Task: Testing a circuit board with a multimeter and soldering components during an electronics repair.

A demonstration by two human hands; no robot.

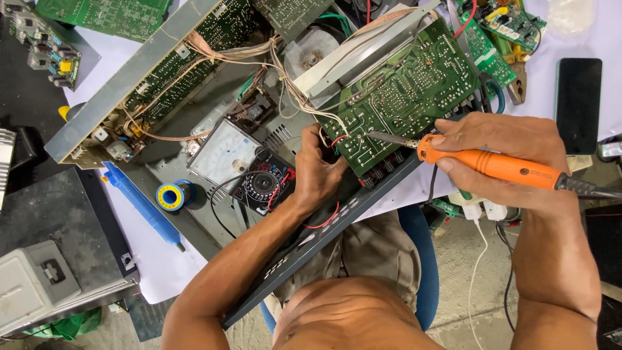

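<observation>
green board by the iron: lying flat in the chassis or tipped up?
Tipped up. The green circuit board stands on edge, solder side facing the camera, left hand steadying its lower edge; right hand holds the soldering iron.

The right hand (499, 152) grips an orange soldering iron (499, 165), its tip touching the green circuit board (402, 91). The left hand (317, 172) holds that board's lower edge. Left of the board lie an analog multimeter (243, 165), a solder spool (172, 196) and a blue desoldering pump (139, 204).

analog multimeter (243, 165), blue desoldering pump (139, 201), solder spool (172, 196), black phone (578, 105)
</observation>
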